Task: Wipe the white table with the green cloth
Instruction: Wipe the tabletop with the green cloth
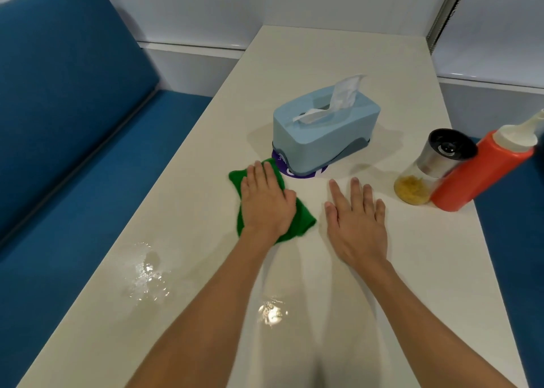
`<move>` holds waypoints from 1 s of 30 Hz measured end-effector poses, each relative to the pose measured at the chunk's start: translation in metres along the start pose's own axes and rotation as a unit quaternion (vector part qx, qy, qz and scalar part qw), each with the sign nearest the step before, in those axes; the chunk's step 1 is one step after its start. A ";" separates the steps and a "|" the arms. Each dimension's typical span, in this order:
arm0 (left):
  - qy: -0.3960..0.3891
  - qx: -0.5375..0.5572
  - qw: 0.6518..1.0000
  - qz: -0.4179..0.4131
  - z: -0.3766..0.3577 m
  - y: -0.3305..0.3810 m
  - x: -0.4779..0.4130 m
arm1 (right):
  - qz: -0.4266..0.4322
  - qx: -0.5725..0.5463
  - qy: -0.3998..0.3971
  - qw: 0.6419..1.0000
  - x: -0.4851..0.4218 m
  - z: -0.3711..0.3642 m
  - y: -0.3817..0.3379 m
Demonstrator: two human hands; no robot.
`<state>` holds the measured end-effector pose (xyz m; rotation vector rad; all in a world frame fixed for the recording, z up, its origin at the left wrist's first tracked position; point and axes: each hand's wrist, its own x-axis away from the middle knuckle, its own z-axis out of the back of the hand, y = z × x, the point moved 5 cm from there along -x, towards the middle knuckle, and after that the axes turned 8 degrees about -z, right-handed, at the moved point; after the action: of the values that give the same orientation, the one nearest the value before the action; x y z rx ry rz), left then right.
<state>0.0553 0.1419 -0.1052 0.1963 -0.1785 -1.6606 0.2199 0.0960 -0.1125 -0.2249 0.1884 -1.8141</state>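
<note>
Green cloth (pixel 303 219), crumpled, lying on the white tabletop (pixel 338 52) near its middle, just in front of the tissue box (pixel 309 134). The left hand (pixel 266 202) presses flat on the cloth, fingers straight and close together; its grip is apart, not curled round the fabric. The right hand (pixel 357 222) rests palm down on the bare tabletop just beside the cloth, fingers spread, grip likewise apart and holding nothing. A purple disc (pixel 294 172) shows under the near corner of the tissue box, touching the cloth's far edge. Two small puddles (pixel 147 272) lie nearer the viewer. A shaker (pixel 432 166) and a red squeeze bottle (pixel 482 172) stand side by side at the right edge. A blue bench (pixel 59 108) runs along the left.
</note>
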 end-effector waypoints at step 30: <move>-0.024 -0.010 0.986 -0.167 0.025 -0.088 0.020 | -0.037 -0.008 -0.007 0.999 -0.005 0.006 -0.011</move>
<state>-0.0378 0.1303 -0.1014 0.1780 -0.1723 -2.0006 0.2123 0.1037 -0.1044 -0.2597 0.1862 -1.8852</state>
